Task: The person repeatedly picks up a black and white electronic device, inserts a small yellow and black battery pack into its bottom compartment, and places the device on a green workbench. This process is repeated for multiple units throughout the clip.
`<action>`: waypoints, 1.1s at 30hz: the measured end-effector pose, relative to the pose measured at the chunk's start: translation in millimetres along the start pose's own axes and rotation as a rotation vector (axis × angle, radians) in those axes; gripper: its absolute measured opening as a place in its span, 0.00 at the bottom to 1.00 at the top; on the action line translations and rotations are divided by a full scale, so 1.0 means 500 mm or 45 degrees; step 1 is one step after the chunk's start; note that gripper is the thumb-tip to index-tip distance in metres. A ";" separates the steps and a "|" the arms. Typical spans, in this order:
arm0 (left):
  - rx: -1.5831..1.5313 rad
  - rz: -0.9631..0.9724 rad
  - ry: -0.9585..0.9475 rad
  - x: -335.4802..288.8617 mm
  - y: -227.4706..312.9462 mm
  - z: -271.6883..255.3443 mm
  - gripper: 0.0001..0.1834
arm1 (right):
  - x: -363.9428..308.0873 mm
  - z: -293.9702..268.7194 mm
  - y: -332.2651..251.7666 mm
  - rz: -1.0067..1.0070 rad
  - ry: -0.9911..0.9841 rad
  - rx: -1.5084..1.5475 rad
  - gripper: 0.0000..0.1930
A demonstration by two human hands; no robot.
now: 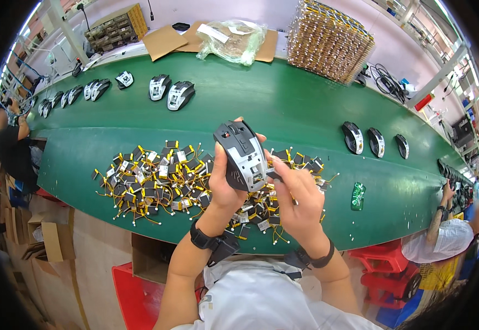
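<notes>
My left hand (224, 179) is wrapped round a partly built computer mouse (243, 151), black with a white inner frame showing. It holds the mouse tilted above the bench, buttons away from me. My right hand (300, 198) pinches a slim dark tool (294, 201) against the mouse's lower right end, where a small opening shows; the tool's kind is mostly hidden by the fingers. Beneath both hands spreads a heap of small battery packs (157, 179), silver and black with yellow tape, thin wires and white plugs.
More mice stand on the green bench (261, 99), some at the far left (180, 95), others at the right (352, 137). A green plastic piece (357, 196) lies right of the batteries. A tall stacked bundle (330, 41) stands behind. Co-workers (443, 239) sit at either side.
</notes>
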State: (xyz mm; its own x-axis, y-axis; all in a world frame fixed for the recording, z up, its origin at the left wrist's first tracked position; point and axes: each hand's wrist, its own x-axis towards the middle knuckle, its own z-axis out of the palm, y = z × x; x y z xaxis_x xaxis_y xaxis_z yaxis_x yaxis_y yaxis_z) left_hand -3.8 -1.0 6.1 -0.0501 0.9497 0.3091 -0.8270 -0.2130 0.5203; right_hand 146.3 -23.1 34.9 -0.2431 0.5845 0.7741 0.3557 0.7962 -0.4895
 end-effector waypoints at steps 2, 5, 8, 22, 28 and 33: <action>-0.008 -0.014 0.020 0.002 0.005 0.001 0.33 | 0.006 0.012 -0.013 -0.055 0.091 -0.063 0.23; -0.092 -0.049 0.080 0.005 0.008 -0.017 0.34 | 0.019 0.019 0.011 -0.300 0.094 -0.059 0.22; -0.218 -0.125 0.133 0.000 0.012 -0.025 0.33 | 0.017 0.011 0.009 -0.357 -0.121 -0.207 0.21; -0.128 -0.198 0.141 -0.009 0.020 -0.016 0.30 | 0.059 0.005 -0.001 -0.153 -0.343 -0.173 0.11; -0.013 -0.194 0.165 -0.012 0.027 -0.025 0.31 | 0.089 0.012 0.006 0.558 -0.449 0.234 0.10; 0.031 -0.160 0.268 -0.003 0.016 -0.032 0.31 | 0.104 0.011 0.000 0.667 -0.554 0.209 0.07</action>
State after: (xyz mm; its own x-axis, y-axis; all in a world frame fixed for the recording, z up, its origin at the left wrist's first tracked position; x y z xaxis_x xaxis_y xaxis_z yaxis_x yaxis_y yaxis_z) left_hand -19.2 -0.5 -2.8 -0.0659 0.9954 0.0692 -0.8204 -0.0935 0.5641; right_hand 128.7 8.1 72.9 -0.4280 0.8801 0.2053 0.3922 0.3856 -0.8352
